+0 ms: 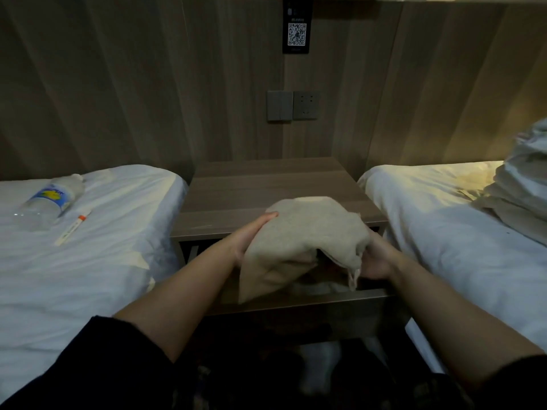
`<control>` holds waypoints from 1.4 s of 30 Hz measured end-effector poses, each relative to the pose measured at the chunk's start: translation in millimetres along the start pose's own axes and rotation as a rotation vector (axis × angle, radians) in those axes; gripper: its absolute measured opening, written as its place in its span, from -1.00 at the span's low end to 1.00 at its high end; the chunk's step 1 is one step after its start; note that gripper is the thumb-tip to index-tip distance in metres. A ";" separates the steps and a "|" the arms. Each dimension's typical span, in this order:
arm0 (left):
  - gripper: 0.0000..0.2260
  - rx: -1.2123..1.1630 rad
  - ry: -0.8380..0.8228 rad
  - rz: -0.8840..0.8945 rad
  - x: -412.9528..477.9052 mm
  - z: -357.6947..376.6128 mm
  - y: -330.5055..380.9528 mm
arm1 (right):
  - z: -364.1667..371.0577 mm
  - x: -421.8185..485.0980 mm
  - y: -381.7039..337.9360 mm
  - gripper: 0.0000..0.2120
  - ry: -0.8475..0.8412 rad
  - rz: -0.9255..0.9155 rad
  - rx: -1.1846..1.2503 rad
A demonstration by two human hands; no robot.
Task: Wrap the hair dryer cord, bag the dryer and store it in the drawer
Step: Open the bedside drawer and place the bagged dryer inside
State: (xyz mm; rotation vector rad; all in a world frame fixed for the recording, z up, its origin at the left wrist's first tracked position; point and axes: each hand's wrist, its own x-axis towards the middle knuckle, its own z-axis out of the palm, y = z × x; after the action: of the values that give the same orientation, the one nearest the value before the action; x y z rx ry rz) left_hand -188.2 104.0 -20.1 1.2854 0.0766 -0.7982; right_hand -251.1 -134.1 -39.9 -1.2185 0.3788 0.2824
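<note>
Here, one beige bag (299, 238) gripped by left hand (248, 235) and right hand (377, 258), above one open drawer (310, 300), between two beds (88, 232).

QR code (296, 34) on black wall plaque (296, 45).

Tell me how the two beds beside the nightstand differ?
The left bed carries a plastic bottle lying on its side and a thin tube with an orange band; the right bed carries a heap of crumpled white bedding. The left bed looks bluish and dim, while the right bed catches warm yellow light near its head. Both have white sheets and flank the nightstand.
</note>
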 end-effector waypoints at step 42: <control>-0.47 0.981 0.557 -0.037 41.8 -62.0 -40.3 | -3.4 82.3 28.5 -0.36 0.285 -0.182 -1.301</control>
State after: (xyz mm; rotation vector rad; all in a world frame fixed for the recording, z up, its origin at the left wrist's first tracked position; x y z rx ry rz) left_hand -157.2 135.5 -92.7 2.4230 0.1647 -0.4738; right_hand -188.8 -127.4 -100.5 -2.5753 0.3124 0.1806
